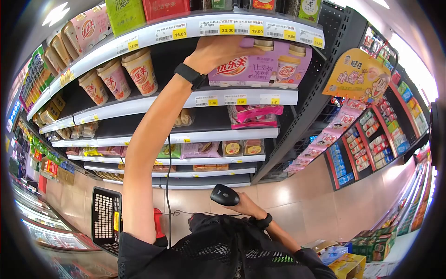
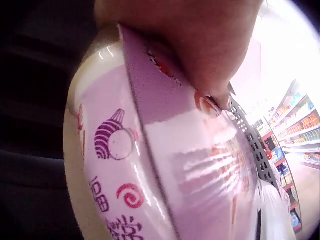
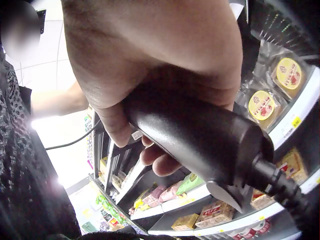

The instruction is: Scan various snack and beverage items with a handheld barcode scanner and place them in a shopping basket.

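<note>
My left hand (image 1: 214, 52) reaches under the upper shelf edge and grips the top of a purple carton pack of milk tea cups (image 1: 260, 69); its fingertips are hidden. In the left wrist view, a cup (image 2: 112, 140) shows at the open end of the carton sleeve (image 2: 185, 150), under the hand. Low in front of the body, my right hand (image 1: 246, 205) holds a black barcode scanner (image 1: 225, 195). The right wrist view shows thumb and fingers wrapped round the scanner's handle (image 3: 180, 130), with a cable leaving its end.
Single milk tea cups (image 1: 140, 72) stand left of the pack on the same shelf. A shelf lip with price tags (image 1: 227, 30) runs close above the left hand. A black basket (image 1: 106, 216) sits on the floor at left. An orange hanging display (image 1: 357, 76) juts out at right.
</note>
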Motion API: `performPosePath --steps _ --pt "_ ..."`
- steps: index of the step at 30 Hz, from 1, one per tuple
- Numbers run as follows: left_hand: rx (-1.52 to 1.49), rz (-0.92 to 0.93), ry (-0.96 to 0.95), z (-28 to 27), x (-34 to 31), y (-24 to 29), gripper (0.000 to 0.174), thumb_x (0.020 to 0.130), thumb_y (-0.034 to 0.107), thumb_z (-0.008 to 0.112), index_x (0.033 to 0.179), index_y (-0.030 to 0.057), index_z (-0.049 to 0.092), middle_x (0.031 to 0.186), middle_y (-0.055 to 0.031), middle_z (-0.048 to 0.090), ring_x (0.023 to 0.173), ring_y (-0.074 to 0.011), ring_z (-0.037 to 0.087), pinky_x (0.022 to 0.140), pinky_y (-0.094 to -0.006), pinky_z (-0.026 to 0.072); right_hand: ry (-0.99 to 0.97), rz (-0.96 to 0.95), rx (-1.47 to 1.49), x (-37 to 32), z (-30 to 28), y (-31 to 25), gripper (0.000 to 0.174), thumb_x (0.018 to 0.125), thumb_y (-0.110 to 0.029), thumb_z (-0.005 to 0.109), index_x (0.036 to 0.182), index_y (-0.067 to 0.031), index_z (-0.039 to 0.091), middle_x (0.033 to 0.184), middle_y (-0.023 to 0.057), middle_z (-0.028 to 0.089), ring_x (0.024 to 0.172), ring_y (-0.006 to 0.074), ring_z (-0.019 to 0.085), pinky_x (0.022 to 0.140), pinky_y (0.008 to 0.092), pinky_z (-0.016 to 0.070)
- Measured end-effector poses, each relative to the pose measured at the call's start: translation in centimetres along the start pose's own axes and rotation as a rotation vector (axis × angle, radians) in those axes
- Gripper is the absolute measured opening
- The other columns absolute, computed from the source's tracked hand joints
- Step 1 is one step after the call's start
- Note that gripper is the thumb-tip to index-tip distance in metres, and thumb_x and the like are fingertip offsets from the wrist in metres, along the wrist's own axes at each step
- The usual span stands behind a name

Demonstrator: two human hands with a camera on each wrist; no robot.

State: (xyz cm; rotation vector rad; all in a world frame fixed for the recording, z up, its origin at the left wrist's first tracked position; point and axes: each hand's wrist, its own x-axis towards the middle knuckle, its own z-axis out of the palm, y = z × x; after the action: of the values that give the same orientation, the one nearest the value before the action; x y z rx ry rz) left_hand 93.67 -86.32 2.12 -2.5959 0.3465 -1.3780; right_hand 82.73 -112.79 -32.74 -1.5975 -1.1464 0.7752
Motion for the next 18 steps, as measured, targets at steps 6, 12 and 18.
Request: performPosePath --steps 6,12,18 --pt "0.025 -0.062 -0.004 0.7 0.0 0.5 0.065 0.078 0.063 0.062 0.121 0.0136 0.060 0.107 -0.0058 0.064 0.093 -0.0236 0.064 0.078 -0.0393 0.0530 -0.025 0.009 -0.002 0.5 0.2 -0.1 0.043 0.077 -0.019 0.076 0.111 0.0023 0.060 0.096 0.0202 0.067 0.089 0.0293 0.067 0.079 0.0351 0.0501" --pt "0.276 -0.171 -0.142 -1.8 -1.6 2.8 0.055 0.081 0.055 0.064 0.112 0.0093 0.063 0.102 -0.0111 0.064 0.087 -0.0237 0.064 0.074 -0.0362 0.0520 -0.033 0.023 0.007 1.3 0.5 0.1 0.042 0.076 -0.021 0.077 0.108 0.0010 0.061 0.096 0.0165 0.069 0.087 0.0236 0.067 0.078 0.0336 0.0500" --pt "0.244 -0.114 0.257 -6.7 -10.3 2.6 0.039 0.079 0.032 0.072 0.110 0.0105 0.064 0.112 -0.0065 0.061 0.100 -0.0255 0.058 0.086 -0.0373 0.0459 -0.135 0.055 0.059 2.8 0.7 0.4 0.044 0.075 -0.022 0.078 0.108 0.0028 0.061 0.095 0.0146 0.069 0.086 0.0191 0.065 0.078 0.0320 0.0495"
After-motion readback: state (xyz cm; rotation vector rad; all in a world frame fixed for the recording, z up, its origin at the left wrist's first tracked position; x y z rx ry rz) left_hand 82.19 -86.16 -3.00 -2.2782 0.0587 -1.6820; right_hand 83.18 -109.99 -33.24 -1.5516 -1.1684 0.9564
